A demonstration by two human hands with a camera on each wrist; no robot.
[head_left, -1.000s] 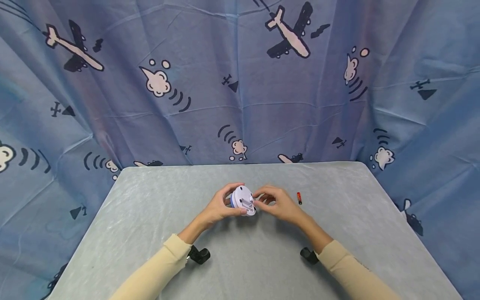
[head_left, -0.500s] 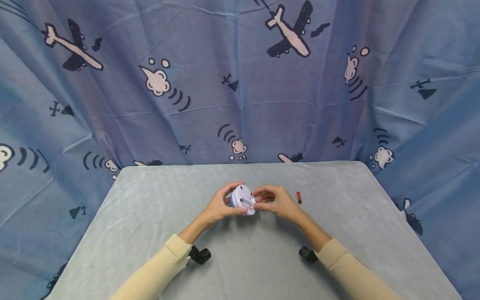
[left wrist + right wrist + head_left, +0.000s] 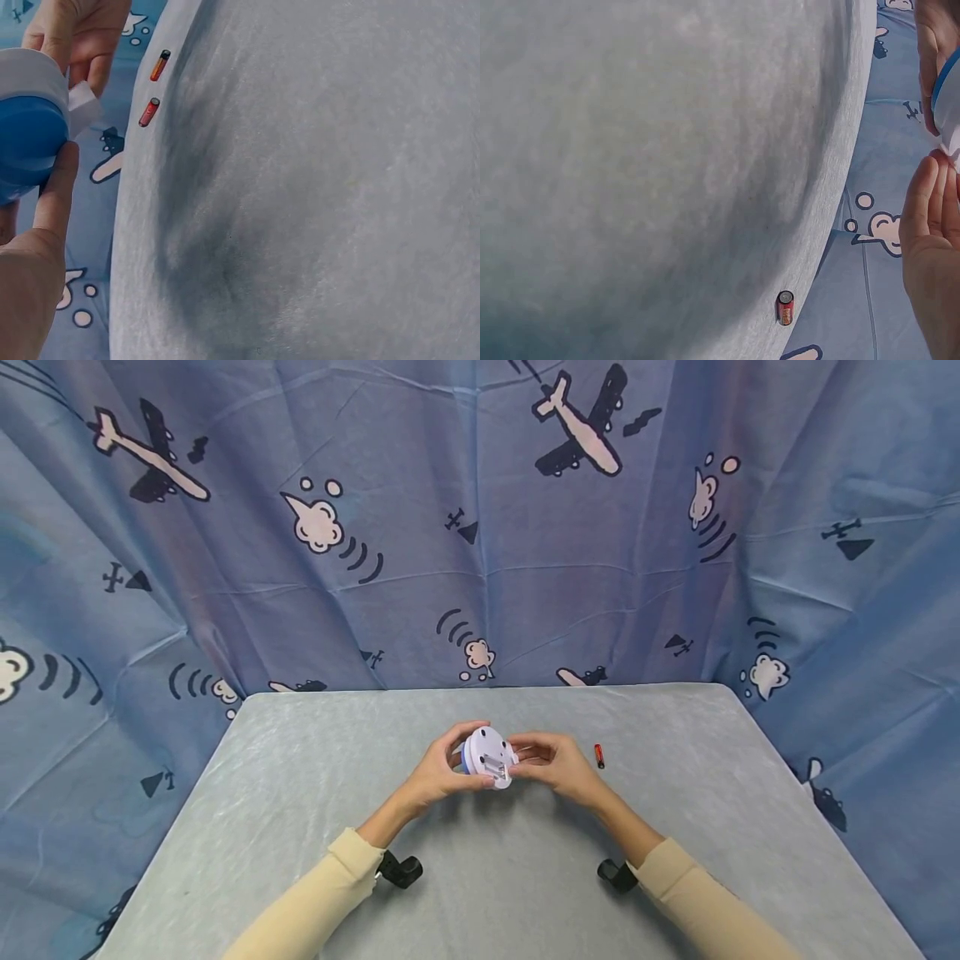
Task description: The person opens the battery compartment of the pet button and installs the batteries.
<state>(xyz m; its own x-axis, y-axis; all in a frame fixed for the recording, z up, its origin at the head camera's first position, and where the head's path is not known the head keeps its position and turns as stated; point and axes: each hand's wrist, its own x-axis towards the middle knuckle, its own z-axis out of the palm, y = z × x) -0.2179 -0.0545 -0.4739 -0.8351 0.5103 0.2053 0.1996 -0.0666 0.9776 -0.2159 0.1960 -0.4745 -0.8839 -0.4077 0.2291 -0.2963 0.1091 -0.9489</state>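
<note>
My left hand point(image 3: 442, 768) grips a round white-and-blue device point(image 3: 489, 745) by its rim, held up over the table with its white back facing me. An uncovered battery slot shows in that back. From the right, the thumb and fingers of my right hand point(image 3: 558, 764) pinch a small white flap at the device's edge. That flap point(image 3: 84, 109) sticks out beside the blue front in the left wrist view. In the right wrist view the device point(image 3: 951, 101) is cut off by the frame, and the fingertips of my right hand point(image 3: 930, 225) meet at its white edge.
Two small red-and-black batteries, an upper battery point(image 3: 160, 65) and a lower battery point(image 3: 149, 112), lie near the table's far edge. Only one battery point(image 3: 599, 756) shows in the head view, right of my right hand. A blue patterned curtain point(image 3: 480, 527) hangs behind the grey table point(image 3: 315, 760).
My right fingers, looser at the device's edge a second ago, have closed in against it. The device has tipped and risen very slightly; the left hand keeps its grip.
</note>
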